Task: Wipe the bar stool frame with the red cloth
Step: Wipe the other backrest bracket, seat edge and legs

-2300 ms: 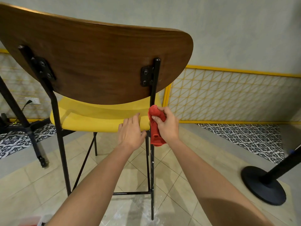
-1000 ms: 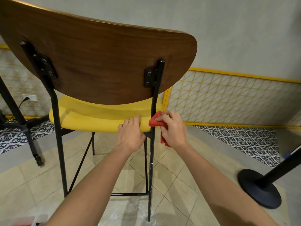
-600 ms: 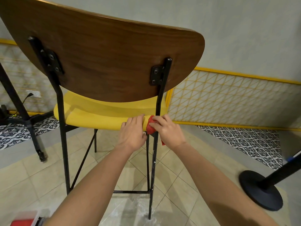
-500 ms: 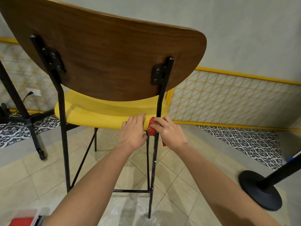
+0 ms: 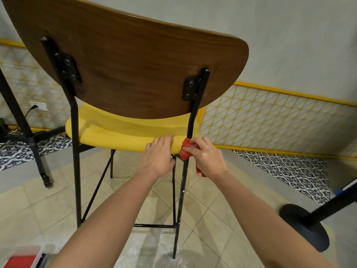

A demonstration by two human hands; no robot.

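A bar stool stands before me, seen from behind: dark wooden backrest point(image 5: 131, 70), yellow seat point(image 5: 116, 132), thin black metal frame point(image 5: 180, 200). My right hand point(image 5: 206, 157) grips the red cloth point(image 5: 186, 150) and presses it round the frame's right rear upright, just where it meets the seat's edge. A corner of the cloth hangs below my palm. My left hand point(image 5: 159, 155) holds the back edge of the seat, fingers on top and thumb curled underneath.
A black round stand base point(image 5: 305, 227) with a slanted pole sits on the floor at right. A black table leg point(image 5: 25, 128) stands at left. A red and white container point(image 5: 23, 258) lies at the bottom left corner. Tiled floor lies beneath.
My right hand slid the cloth down the right upright to seat level and turned it onto the post. My left hand stayed on the seat. My view shifted slightly.
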